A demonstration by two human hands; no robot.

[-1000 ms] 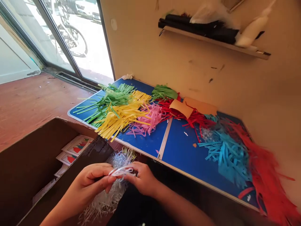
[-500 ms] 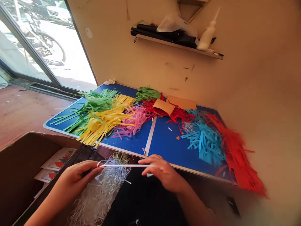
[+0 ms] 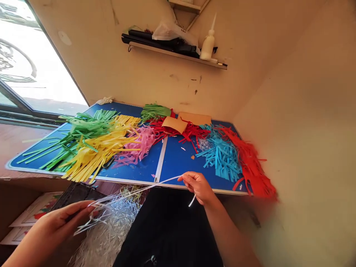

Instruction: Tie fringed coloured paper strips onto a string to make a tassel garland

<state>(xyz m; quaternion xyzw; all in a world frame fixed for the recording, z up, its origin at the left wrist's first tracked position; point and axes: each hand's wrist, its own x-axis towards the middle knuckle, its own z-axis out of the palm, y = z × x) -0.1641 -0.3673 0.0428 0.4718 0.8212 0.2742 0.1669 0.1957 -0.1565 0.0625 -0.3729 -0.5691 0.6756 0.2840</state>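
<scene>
My left hand (image 3: pixel 69 218), at the lower left, pinches a bunch of thin white strips (image 3: pixel 119 195). From there a strip runs up and right to my right hand (image 3: pixel 196 185), whose closed fingers grip it by the table's front edge. A short white end hangs below my right hand. Shredded white and bluish strands (image 3: pixel 111 226) lie under and beside my left hand. On the blue table (image 3: pixel 178 159) are fringed strips in green (image 3: pixel 91 126), yellow (image 3: pixel 97 146), pink (image 3: pixel 141 142), light blue (image 3: pixel 222 155) and red (image 3: pixel 253 167).
A cardboard box (image 3: pixel 19 193) with printed cards stands at the lower left. Orange paper pieces (image 3: pixel 175 125) lie at the table's back. Above, a wall shelf (image 3: pixel 178 53) holds black items and a white bottle (image 3: pixel 208 46). A glass door is at the left.
The view has turned to the right. My hands have moved farther apart, my right hand is higher and has closed on the strip, and several loose strips now show at my left hand.
</scene>
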